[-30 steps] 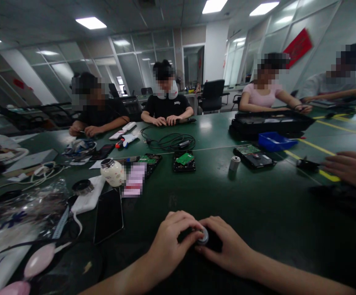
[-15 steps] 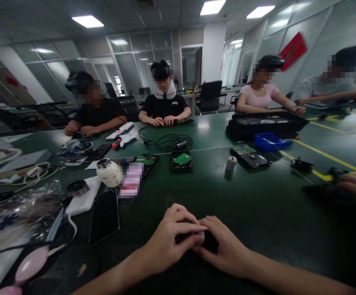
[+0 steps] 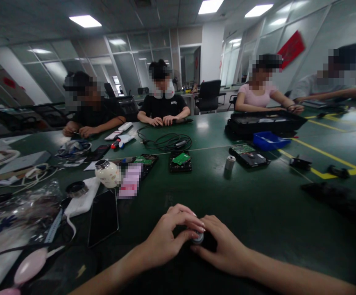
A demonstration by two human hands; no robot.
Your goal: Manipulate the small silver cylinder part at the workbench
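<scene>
Close in front of me, a small round silvery metal part (image 3: 198,237) sits between both hands, mostly covered by fingers, so its kind is unclear. My left hand (image 3: 173,231) pinches it from the left and above with bent fingers and thumb. From the right, my right hand (image 3: 223,246) curls thumb and forefinger around the same part. Farther off, a silver metal cylinder (image 3: 230,162) stands upright on the green table (image 3: 257,196). Beyond the hands lies a hard drive with a green circuit board (image 3: 180,159), and another hard drive (image 3: 249,155) rests to the right.
A black phone (image 3: 104,217), a cream jar (image 3: 107,173) and plastic bags (image 3: 21,217) crowd the left. A coiled black cable (image 3: 164,139), a blue tray (image 3: 270,140) and a black casing (image 3: 264,124) lie farther back. Several people sit across the table.
My left fingers have shifted slightly over the round part, showing a little more of its face. Another person's hand at the right edge has gone from view. The view has turned slightly.
</scene>
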